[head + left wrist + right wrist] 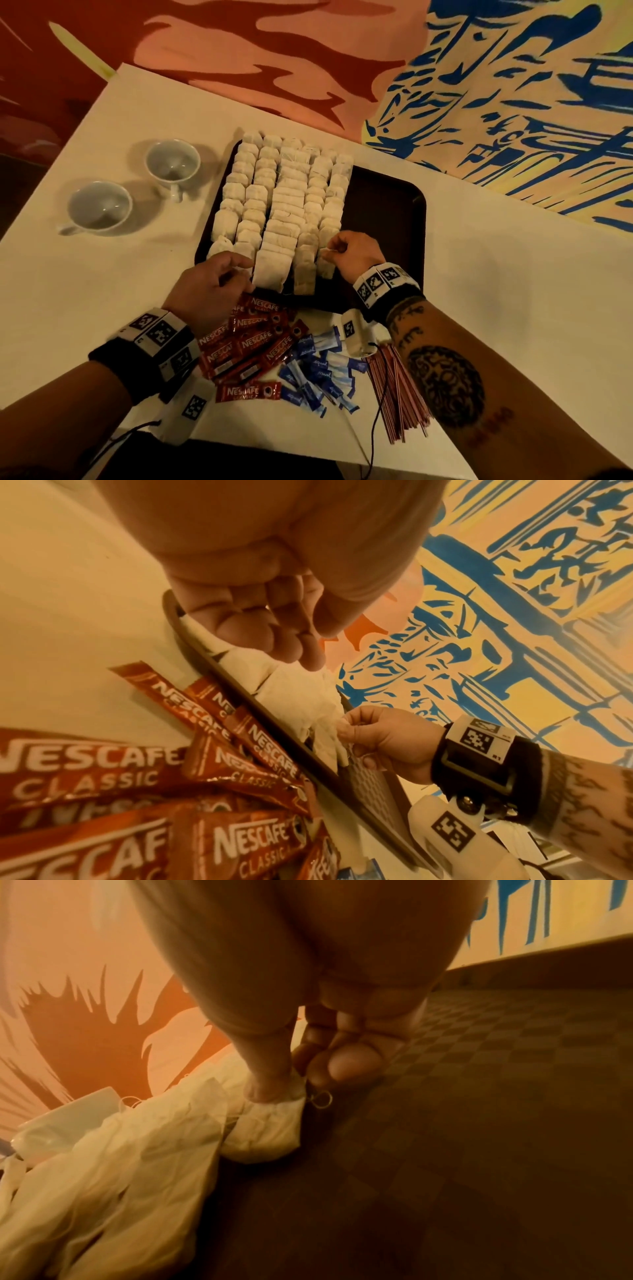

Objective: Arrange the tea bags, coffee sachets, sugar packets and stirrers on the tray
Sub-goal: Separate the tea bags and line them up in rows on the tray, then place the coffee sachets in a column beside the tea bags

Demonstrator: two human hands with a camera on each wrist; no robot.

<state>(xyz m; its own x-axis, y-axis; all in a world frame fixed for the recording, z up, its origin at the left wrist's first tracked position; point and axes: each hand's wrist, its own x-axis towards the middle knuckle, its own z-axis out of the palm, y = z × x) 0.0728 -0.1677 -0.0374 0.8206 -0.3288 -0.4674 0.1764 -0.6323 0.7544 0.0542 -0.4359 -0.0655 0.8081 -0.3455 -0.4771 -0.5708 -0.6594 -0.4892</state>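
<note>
Rows of white tea bags cover the left part of the dark brown tray. My right hand pinches the top of the front tea bag in the rightmost row between thumb and forefinger; the right wrist view shows this bag lying on the tray floor. My left hand hovers at the tray's front left, fingers loosely curled and holding nothing. Red coffee sachets, blue sugar packets and red-striped stirrers lie in heaps on the table in front of the tray.
Two white cups stand on the white table left of the tray. The tray's right part is bare. A painted wall runs behind the table. A black cable crosses the stirrers.
</note>
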